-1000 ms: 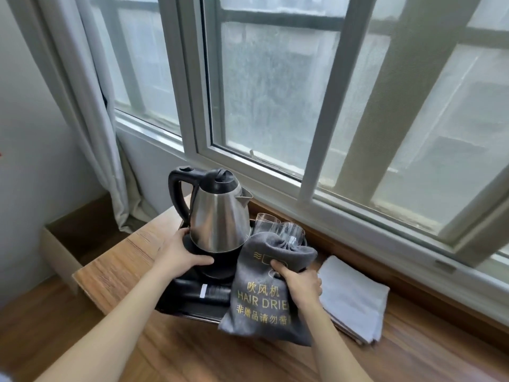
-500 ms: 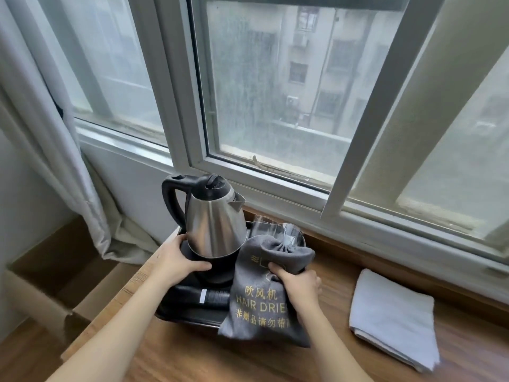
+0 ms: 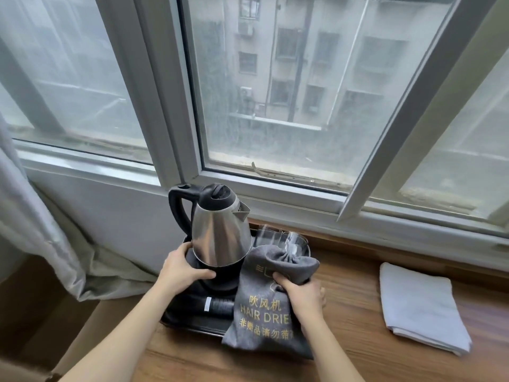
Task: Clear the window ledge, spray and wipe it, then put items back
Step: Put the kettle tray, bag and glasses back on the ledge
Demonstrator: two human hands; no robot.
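Note:
A black tray point(image 3: 190, 326) sits on the wooden window ledge point(image 3: 352, 299). It carries a steel kettle point(image 3: 220, 235) with a black handle, two glasses point(image 3: 292, 239), a black ribbed cylinder point(image 3: 220, 304) and a grey "HAIR DRIER" bag point(image 3: 261, 321). My left hand point(image 3: 179, 268) grips the tray's left side, thumb lying on the kettle's black base. My right hand point(image 3: 303, 296) grips the tray's right side, thumb pressed into the bag. A folded white cloth point(image 3: 421, 307) lies on the ledge well to the right.
The white window frame point(image 3: 303, 205) runs along the back of the ledge. A grey curtain point(image 3: 41, 230) hangs at the left, pooling near the ledge's end. An open cardboard box point(image 3: 24, 312) stands lower left.
The tray with its load has shifted left along the ledge in both hands, opening a wide gap to the white cloth. The view has tilted up and moved closer to the window.

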